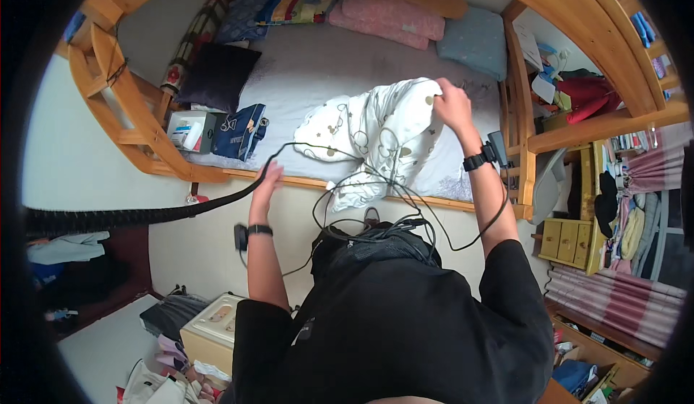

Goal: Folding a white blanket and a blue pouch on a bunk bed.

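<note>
A bundled white cloth, perhaps a quilt or bedding cover, has a brown and gold pattern and lies on the lower bunk. One end of it drapes over the bed's front rail toward the floor. My right hand grips its upper right edge, fingers closed around the fabric. Left of the cloth, my left hand hovers at the bed's front rail, apparently empty with its fingers apart. A thick black cable passes across the view in front of it and partly covers it. Both wrists wear strapped black devices.
On the grey bed sheet sit a dark cushion, a navy bag, an open box, folded pink bedding and a blue pillow. Loose black cables loop before my waist. A bunk ladder stands left.
</note>
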`<action>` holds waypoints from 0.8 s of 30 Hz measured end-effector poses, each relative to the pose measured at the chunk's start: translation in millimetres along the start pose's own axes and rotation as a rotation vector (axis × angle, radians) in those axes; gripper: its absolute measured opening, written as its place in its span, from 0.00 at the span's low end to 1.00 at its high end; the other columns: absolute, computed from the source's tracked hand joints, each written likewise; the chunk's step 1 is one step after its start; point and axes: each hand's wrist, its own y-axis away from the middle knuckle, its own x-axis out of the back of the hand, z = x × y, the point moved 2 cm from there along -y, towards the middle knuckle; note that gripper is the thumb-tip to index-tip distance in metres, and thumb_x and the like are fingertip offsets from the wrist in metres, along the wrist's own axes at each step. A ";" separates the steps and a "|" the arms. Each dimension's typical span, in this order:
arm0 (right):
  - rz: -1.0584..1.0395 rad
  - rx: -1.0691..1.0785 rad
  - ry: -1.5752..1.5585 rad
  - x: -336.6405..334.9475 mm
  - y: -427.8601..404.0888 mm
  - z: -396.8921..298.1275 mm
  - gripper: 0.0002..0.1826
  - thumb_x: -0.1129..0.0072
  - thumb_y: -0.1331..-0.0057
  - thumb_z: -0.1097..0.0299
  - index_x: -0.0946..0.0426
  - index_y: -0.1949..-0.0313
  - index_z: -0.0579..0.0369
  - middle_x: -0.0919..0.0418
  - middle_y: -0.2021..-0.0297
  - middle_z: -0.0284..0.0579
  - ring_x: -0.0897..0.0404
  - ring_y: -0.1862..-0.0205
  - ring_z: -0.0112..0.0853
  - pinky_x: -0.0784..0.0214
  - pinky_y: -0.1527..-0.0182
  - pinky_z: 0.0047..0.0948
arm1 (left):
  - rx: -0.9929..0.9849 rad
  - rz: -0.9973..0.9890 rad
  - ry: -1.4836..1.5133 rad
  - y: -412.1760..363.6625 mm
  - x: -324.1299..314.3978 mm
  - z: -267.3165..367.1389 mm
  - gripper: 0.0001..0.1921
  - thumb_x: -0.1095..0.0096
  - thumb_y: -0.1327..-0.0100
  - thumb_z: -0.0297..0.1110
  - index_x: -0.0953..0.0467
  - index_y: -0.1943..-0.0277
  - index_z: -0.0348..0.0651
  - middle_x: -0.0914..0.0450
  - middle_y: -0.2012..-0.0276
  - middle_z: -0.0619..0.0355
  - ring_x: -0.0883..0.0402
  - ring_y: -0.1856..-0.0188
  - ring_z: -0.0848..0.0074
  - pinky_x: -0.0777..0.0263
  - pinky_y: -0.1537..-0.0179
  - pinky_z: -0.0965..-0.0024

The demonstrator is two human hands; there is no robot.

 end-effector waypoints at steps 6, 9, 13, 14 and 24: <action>-0.154 -0.024 0.064 -33.9 21.3 -38.0 0.15 0.48 0.45 0.67 0.24 0.57 0.49 0.19 0.66 0.57 0.21 0.60 0.55 0.29 0.57 0.52 | 0.059 -0.742 0.403 -52.3 -79.8 75.2 0.21 0.56 0.30 0.40 0.28 0.45 0.31 0.22 0.46 0.43 0.22 0.45 0.64 0.25 0.51 0.61; -0.154 -0.122 0.085 -29.8 38.8 -28.5 0.15 0.49 0.45 0.68 0.25 0.56 0.51 0.19 0.65 0.58 0.21 0.58 0.55 0.30 0.55 0.52 | 0.386 -1.200 -0.222 -12.7 -117.9 80.9 0.21 0.53 0.31 0.44 0.24 0.56 0.30 0.17 0.59 0.44 0.16 0.57 0.63 0.20 0.59 0.62; -0.054 -0.186 0.102 -31.7 51.8 -32.4 0.16 0.51 0.45 0.69 0.25 0.56 0.51 0.19 0.64 0.59 0.22 0.58 0.56 0.31 0.55 0.53 | 0.490 -1.465 -0.518 42.8 -104.1 12.2 0.20 0.51 0.32 0.44 0.24 0.60 0.32 0.17 0.63 0.44 0.15 0.65 0.64 0.18 0.67 0.65; 0.000 -0.205 0.098 -29.4 55.2 -33.9 0.16 0.51 0.44 0.69 0.24 0.56 0.52 0.19 0.64 0.59 0.22 0.58 0.56 0.31 0.54 0.53 | 0.522 -1.456 -0.537 53.4 -94.2 -0.3 0.17 0.49 0.33 0.41 0.24 0.61 0.32 0.18 0.66 0.45 0.15 0.67 0.64 0.18 0.67 0.65; 0.240 -0.223 -0.041 37.2 49.7 -138.9 0.19 0.53 0.44 0.69 0.23 0.53 0.51 0.20 0.59 0.57 0.22 0.54 0.53 0.31 0.51 0.48 | -0.031 -0.794 -0.226 7.1 -75.5 23.2 0.23 0.31 0.44 0.39 0.30 0.52 0.35 0.19 0.57 0.44 0.17 0.58 0.64 0.20 0.59 0.60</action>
